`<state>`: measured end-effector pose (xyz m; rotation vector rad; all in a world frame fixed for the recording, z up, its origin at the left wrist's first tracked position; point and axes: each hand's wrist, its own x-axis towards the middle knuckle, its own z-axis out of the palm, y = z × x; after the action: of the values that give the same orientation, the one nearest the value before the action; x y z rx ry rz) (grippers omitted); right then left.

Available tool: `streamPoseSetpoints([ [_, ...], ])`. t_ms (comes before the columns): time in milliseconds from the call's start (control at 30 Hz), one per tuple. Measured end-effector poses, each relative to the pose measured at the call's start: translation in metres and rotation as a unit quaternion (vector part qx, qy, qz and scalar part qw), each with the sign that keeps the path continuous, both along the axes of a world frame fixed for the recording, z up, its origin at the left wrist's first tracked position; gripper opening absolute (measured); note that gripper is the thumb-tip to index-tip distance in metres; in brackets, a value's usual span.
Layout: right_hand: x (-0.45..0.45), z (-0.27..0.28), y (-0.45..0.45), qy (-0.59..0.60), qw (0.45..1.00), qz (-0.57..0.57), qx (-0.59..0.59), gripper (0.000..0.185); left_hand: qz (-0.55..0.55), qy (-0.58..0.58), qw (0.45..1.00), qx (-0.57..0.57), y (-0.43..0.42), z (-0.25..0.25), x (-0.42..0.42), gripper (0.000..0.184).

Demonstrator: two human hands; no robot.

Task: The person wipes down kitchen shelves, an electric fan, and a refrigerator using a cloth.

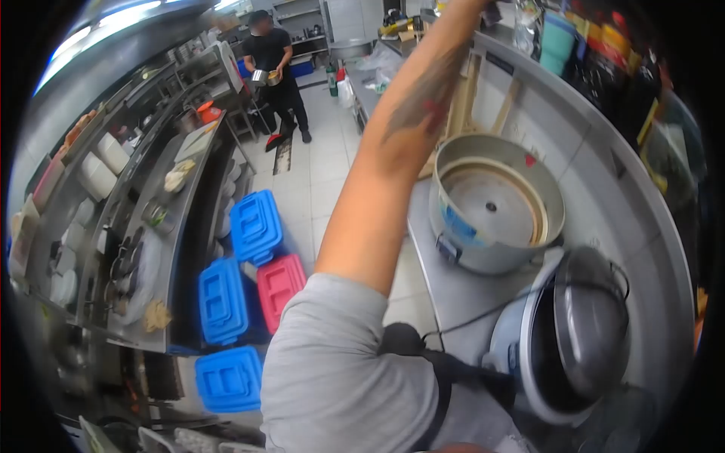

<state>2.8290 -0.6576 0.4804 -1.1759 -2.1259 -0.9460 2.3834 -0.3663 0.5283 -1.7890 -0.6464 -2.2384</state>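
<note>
My left arm (370, 189) reaches up across the view, bare below a grey sleeve. Its hand lies beyond the top edge, near the shelf, so its fingers and anything in them are hidden. My right hand is out of sight. Beside the arm, a large rice cooker body (495, 257) stands lidless on a metal counter, its inside showing a round plate (491, 205) with a dark centre. Closer to me is a second rice cooker (510, 332) with a dark, shiny domed lid (593, 321) tilted up. On the shelf above are a turquoise tumbler (557, 44) and several bottles.
Blue lidded bins (223, 300) and a red-lidded bin (281, 287) stand on the floor to the left. A long steel worktable (185, 219) with dishes and food runs along that side. Farther back, a person (269, 53) in dark clothes holds metal containers in the aisle.
</note>
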Motion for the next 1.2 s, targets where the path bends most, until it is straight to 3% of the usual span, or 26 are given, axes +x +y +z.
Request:
streamPoseSetpoints([
  [33, -0.007, -0.009, -0.006, -0.012, 1.0, 0.023, -0.017, 0.066, -0.058, -0.013, 0.998, 0.004, -0.037, -0.027, 0.002, 0.041],
  [167, -0.036, -0.039, -0.039, -0.041, 0.99, 0.12, -0.066, 0.064, -0.093, -0.088, 0.989, -0.079, -0.165, -0.136, 0.028, 0.043],
  [233, -0.05, -0.05, -0.058, -0.054, 0.981, 0.163, -0.087, 0.064, -0.073, -0.068, 0.993, -0.065, -0.201, -0.189, 0.045, 0.041],
  [300, -0.066, -0.059, -0.076, -0.069, 0.971, 0.202, -0.109, 0.063, -0.142, -0.08, 0.979, -0.126, -0.256, -0.233, 0.063, 0.038],
  [367, -0.084, -0.065, -0.094, -0.084, 0.959, 0.238, -0.126, 0.062, -0.06, -0.082, 0.984, -0.148, -0.303, -0.268, 0.069, 0.037],
  [433, -0.103, -0.07, -0.11, -0.097, 0.948, 0.272, -0.137, 0.061, -0.091, -0.114, 0.973, -0.178, -0.337, -0.297, 0.064, 0.036],
  [567, -0.14, -0.076, -0.139, -0.126, 0.918, 0.342, -0.154, 0.06, -0.103, -0.169, 0.953, -0.23, -0.376, -0.328, 0.058, 0.031],
  [633, -0.159, -0.081, -0.154, -0.139, 0.903, 0.373, -0.16, 0.059, -0.079, -0.148, 0.948, -0.27, -0.384, -0.336, 0.068, 0.023],
  [767, -0.206, -0.095, -0.183, -0.169, 0.868, 0.438, -0.161, 0.057, -0.021, -0.09, 0.941, -0.326, -0.408, -0.357, 0.089, 0.023],
  [867, -0.276, -0.094, -0.213, -0.157, 0.845, 0.482, -0.169, 0.056, 0.003, -0.055, 0.918, -0.393, -0.423, -0.38, 0.097, 0.026],
  [933, -0.344, -0.063, -0.237, -0.148, 0.851, 0.481, -0.151, 0.056, -0.02, -0.102, 0.886, -0.452, -0.43, -0.389, 0.099, 0.028],
  [1067, -0.524, 0.003, -0.246, -0.171, 0.892, 0.409, -0.086, 0.054, -0.047, -0.203, 0.833, -0.513, -0.417, -0.491, 0.043, 0.03],
  [1133, -0.515, -0.004, -0.24, -0.166, 0.836, 0.505, -0.136, 0.046, 0.0, -0.203, 0.81, -0.551, -0.415, -0.562, 0.012, 0.03],
  [1200, -0.494, -0.034, -0.204, -0.159, 0.787, 0.572, -0.165, 0.039, 0.127, -0.085, 0.833, -0.531, -0.403, -0.657, -0.033, 0.031],
])
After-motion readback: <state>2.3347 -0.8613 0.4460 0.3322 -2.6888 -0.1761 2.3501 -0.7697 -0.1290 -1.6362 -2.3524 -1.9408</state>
